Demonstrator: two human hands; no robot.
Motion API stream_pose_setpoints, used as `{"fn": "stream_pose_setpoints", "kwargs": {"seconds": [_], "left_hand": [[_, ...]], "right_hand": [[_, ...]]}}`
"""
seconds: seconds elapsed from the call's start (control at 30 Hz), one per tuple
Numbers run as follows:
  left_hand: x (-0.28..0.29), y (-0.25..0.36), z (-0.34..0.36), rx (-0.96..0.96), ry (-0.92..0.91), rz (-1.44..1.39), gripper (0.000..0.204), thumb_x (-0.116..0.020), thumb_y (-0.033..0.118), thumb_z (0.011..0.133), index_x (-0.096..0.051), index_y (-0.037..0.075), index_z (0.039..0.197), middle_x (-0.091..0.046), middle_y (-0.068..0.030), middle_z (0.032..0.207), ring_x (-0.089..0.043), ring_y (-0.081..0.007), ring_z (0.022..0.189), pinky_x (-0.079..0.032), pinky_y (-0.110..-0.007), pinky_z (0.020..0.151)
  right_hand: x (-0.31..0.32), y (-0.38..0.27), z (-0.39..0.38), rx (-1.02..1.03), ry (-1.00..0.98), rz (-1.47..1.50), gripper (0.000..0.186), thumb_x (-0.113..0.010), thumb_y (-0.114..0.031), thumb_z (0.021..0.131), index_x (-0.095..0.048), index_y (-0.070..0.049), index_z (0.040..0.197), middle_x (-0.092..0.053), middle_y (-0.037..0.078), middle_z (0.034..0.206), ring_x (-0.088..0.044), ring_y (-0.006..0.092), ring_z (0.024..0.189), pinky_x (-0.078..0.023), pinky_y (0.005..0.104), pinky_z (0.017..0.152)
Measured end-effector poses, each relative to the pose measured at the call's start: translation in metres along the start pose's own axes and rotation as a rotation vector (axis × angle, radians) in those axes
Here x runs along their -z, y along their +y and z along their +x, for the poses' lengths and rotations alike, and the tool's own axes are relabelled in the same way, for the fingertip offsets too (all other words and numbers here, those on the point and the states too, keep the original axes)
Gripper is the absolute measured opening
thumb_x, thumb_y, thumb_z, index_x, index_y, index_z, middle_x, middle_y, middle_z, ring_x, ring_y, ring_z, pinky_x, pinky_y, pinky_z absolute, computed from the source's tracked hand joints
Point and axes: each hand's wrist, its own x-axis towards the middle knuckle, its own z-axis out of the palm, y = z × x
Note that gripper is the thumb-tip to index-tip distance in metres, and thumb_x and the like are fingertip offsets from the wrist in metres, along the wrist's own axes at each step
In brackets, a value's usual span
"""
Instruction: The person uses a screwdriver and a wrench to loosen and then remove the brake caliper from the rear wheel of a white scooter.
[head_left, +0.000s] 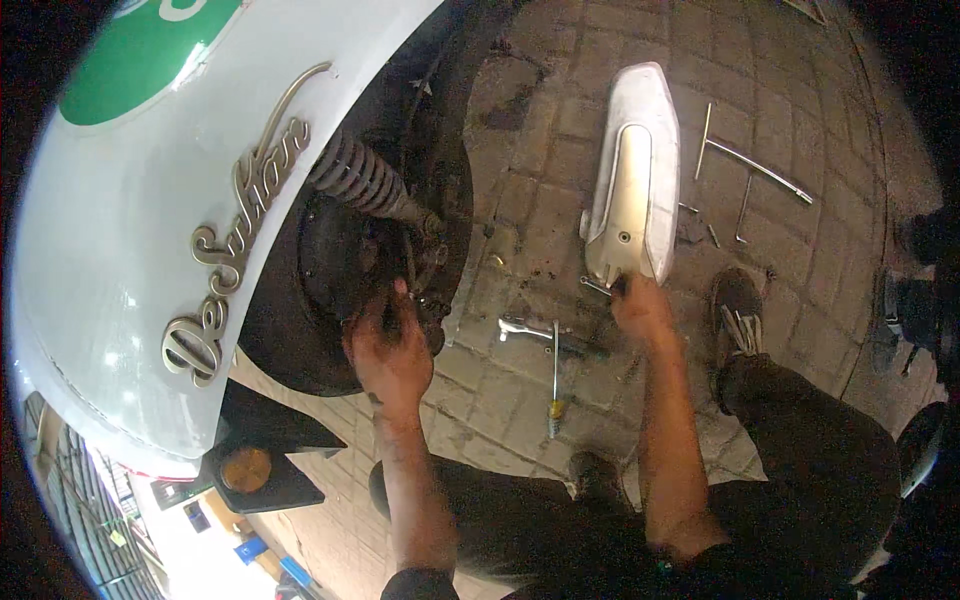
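My left hand (pixel 390 355) reaches into the dark wheel hub (pixel 345 265) below a coil-spring shock absorber (pixel 365 180), fingers curled by its lower mount; what they hold is hidden. My right hand (pixel 642 305) is closed at the lower end of a silver, elongated cover (pixel 628 190) on the paving, beside a small wrench (pixel 593 284); I cannot make out which it grips. A ratchet (pixel 515 330) and a long extension bar (pixel 555 370) lie between my hands.
The white body panel (pixel 120 230) with metal script fills the left, above a black bracket with an amber reflector (pixel 247 470). T-handle wrenches (pixel 760 170) and a hex key (pixel 745 215) lie right on the paving (pixel 530 150). My shoe (pixel 740 320) is beside the cover.
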Motion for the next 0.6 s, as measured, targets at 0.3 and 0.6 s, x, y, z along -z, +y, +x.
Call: {"fn": "stream_pose_setpoints", "kwargs": {"seconds": [0.3, 0.6], "left_hand": [[-0.006, -0.003, -0.005, -0.024, -0.030, 0.080, 0.063, -0.061, 0.010, 0.083, -0.045, 0.024, 0.143, -0.056, -0.0141, 0.129, -0.056, -0.0383, 0.110, -0.042, -0.051, 0.093], [-0.009, -0.006, -0.004, 0.007, -0.049, -0.024, 0.063, -0.059, 0.008, 0.081, -0.045, 0.016, 0.142, -0.055, -0.0209, 0.128, -0.055, -0.0394, 0.112, -0.043, -0.052, 0.090]], "right_hand": [[-0.005, 0.009, 0.002, 0.053, 0.088, -0.007, 0.029, -0.063, -0.019, 0.082, -0.065, 0.000, 0.104, -0.065, 0.025, 0.105, -0.062, 0.0417, 0.102, -0.049, 0.0487, 0.087], [-0.005, 0.003, 0.001, 0.051, 0.051, -0.044, 0.030, -0.062, -0.019, 0.082, -0.064, -0.001, 0.107, -0.066, 0.023, 0.106, -0.062, 0.0408, 0.103, -0.049, 0.0472, 0.090]]}}
